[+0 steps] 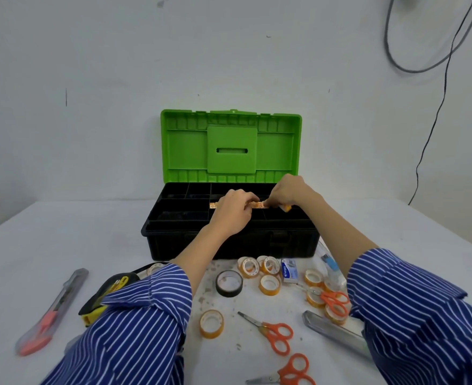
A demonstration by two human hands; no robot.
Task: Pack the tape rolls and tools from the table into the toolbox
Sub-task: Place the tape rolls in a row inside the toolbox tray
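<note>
The toolbox stands open at the table's middle, green lid upright, black divided tray on top. Both hands are over the tray. My left hand and my right hand pinch a stretched strip of orange patterned tape between them; a small orange roll shows under the right hand. On the table in front lie several yellow tape rolls, a black tape roll, orange scissors and a yellow-black tape measure, partly hidden by my left sleeve.
A utility knife with a pink slider lies at the left. A silver cutter and more orange scissors lie at the right and front. A small blue-white box sits by the toolbox. Cables hang on the wall at right.
</note>
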